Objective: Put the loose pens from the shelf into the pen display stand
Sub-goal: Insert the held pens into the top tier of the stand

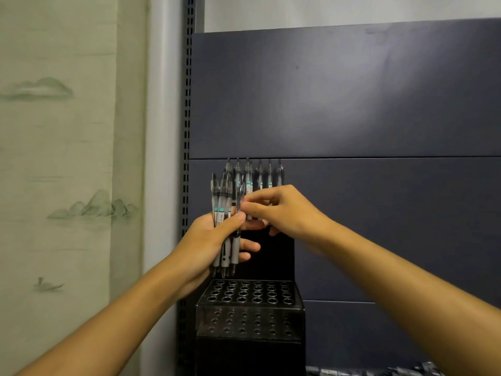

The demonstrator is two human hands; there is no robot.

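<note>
The left hand (208,240) grips a bunch of pens (226,226) upright, fingers and thumb curled round the barrels, above the near rows of the stand (249,305). The right hand (282,210) reaches in from the right and pinches one pen (238,213) of the bunch between thumb and fingertips. A row of pens (253,175) stands in the stand's rear tier, against the panel (352,104). The front holes (250,293) hold nothing. More loose pens (379,371) lie on the shelf at lower right.
</note>
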